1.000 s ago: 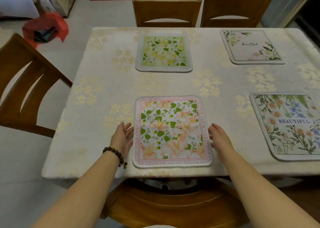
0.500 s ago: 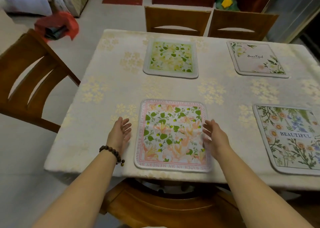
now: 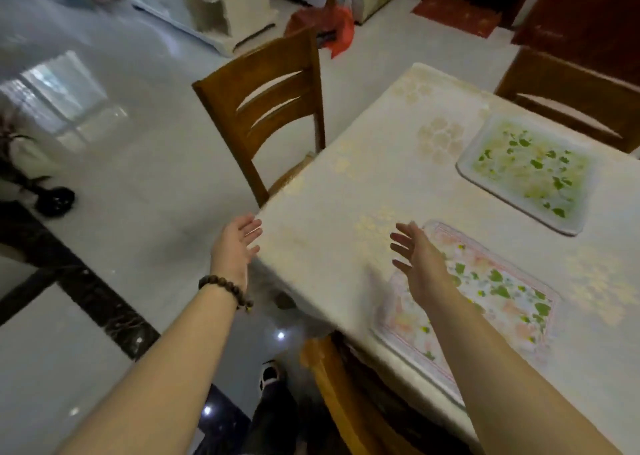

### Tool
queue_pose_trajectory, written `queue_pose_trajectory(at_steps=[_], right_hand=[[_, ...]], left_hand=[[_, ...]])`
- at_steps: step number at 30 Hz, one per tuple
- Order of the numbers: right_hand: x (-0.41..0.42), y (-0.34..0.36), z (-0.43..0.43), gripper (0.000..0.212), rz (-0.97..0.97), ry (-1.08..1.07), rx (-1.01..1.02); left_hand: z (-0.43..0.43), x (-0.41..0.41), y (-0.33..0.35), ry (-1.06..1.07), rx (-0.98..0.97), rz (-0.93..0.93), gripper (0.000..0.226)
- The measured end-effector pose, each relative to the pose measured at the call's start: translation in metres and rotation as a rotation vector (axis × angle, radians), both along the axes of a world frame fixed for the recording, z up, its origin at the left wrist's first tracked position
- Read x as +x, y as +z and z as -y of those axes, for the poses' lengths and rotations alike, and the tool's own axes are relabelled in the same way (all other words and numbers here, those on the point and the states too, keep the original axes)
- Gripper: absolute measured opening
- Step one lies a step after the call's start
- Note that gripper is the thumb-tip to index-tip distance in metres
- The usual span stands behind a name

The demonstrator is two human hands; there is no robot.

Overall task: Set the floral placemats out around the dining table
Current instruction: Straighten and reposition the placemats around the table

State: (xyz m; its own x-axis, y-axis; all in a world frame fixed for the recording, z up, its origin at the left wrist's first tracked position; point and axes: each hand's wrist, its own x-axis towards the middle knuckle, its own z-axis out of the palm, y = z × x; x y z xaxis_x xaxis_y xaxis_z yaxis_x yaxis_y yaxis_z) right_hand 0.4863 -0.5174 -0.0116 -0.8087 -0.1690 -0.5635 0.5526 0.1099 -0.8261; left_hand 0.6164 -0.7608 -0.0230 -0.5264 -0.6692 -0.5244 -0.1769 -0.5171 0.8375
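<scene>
A pink-bordered floral placemat (image 3: 491, 298) lies flat near the front edge of the dining table (image 3: 329, 219), which wears a pale flowered cloth. Farther back lies a yellow-green floral placemat (image 3: 526, 170). My left hand (image 3: 235, 243), with a bead bracelet on its wrist, hovers open just off the table's left corner. Over the pink mat's left end my right hand (image 3: 419, 260) is raised, fingers spread, holding nothing. The view is blurred by motion.
A wooden chair (image 3: 266, 108) stands at the table's left end; another chair (image 3: 568, 91) is at the far side, and a chair seat (image 3: 332, 368) sits under the front edge. On the glossy floor lie a red bag (image 3: 329, 21) and a white cabinet (image 3: 207, 1).
The view has swung to the left, so the two right-hand placemats have left the frame. Both hands have lifted off the pink mat's sides and moved left.
</scene>
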Motion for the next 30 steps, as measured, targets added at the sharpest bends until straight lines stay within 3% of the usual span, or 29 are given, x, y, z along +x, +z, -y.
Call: queue_pose_trajectory(at_steps=[13,16,20,27,30], right_hand=[[0.084,-0.01,0.202,0.042,0.017,0.482,0.051],[0.102,-0.011,0.239,0.034,0.056,0.487,0.09],[0.121,-0.013,0.298,0.045,0.069,0.516,0.123],[0.123,-0.005,0.367,0.032,0.202,0.481,0.204],[0.125,-0.009,0.383,0.029,0.117,0.438,0.167]], left_hand=[[0.113,0.152,-0.013,0.372,0.008,0.051,0.035],[0.139,0.172,-0.012,0.396,0.001,0.052,0.032],[0.181,0.204,-0.016,0.434,-0.01,0.065,0.029],[0.232,0.215,-0.017,0.403,-0.01,0.078,0.029],[0.251,0.206,-0.02,0.378,-0.001,0.083,0.033]])
